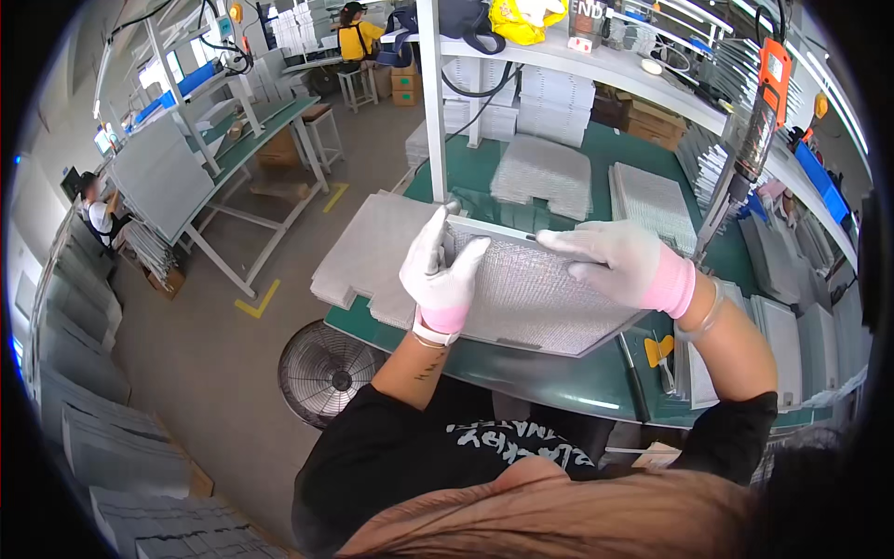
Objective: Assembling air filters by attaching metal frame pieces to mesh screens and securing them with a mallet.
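A flat rectangular metal mesh panel with a grey frame [531, 298] is held over the green workbench [521, 368]. My left hand [438, 270], in a white glove with a pink cuff, grips the panel's left edge, thumb on top. My right hand [619, 265], gloved the same way, presses on the panel's upper right part, fingers pointing left along its top edge. A stack of similar grey mesh sheets [368, 252] lies just left of the panel.
More mesh stacks [545, 172] lie at the bench's back, others at right [801, 345]. An orange powered screwdriver [759, 121] hangs at upper right. A floor fan [326, 373] stands below the bench. A yellow-handled tool [659, 352] lies near my right forearm. Other people work at far benches.
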`<move>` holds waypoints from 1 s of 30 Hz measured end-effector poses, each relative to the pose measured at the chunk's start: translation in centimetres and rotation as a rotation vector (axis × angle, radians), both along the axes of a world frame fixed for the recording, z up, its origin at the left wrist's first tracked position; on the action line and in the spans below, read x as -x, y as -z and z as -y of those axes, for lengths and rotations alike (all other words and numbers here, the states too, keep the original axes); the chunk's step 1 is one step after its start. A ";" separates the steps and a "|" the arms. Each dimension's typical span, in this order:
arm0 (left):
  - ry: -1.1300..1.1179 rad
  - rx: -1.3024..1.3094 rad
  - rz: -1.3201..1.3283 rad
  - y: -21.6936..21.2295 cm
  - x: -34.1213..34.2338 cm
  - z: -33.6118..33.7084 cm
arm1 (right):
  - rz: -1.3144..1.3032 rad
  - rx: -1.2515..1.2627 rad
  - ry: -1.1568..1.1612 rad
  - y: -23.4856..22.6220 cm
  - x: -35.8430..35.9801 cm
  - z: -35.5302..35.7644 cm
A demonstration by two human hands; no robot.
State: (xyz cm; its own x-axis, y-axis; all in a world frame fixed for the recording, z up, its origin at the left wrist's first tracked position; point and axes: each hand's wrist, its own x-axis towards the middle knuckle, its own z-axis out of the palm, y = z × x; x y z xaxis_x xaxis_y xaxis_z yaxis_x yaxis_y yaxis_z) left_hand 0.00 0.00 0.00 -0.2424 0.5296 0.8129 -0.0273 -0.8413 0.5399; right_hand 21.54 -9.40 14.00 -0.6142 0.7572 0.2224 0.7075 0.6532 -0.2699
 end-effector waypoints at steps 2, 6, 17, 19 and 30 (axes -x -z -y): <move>-0.036 0.025 -0.068 -0.5 -0.1 0.0 | 0.007 -0.084 0.024 0.4 0.0 0.0; -0.100 -0.100 -0.060 -0.5 0.4 -0.8 | 0.056 -0.073 0.057 0.1 0.8 0.2; 0.222 0.042 0.070 0.6 1.2 -1.4 | 0.003 -0.089 0.036 0.0 1.1 1.0; 0.308 0.051 0.075 -0.1 1.7 -1.2 | -0.006 -0.086 0.031 0.1 1.0 1.1; 0.665 -0.065 -0.014 1.0 2.7 -2.4 | 0.013 -0.132 -0.018 -0.2 1.2 1.4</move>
State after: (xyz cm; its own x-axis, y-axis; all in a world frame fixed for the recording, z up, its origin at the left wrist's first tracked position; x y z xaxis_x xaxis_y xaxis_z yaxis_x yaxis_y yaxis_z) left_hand -2.72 2.44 -0.99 0.1297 0.5126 0.8488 -0.5444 -0.6786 0.4930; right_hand 20.31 -10.75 14.20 -0.6309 0.7107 0.3112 0.6982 0.6950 -0.1718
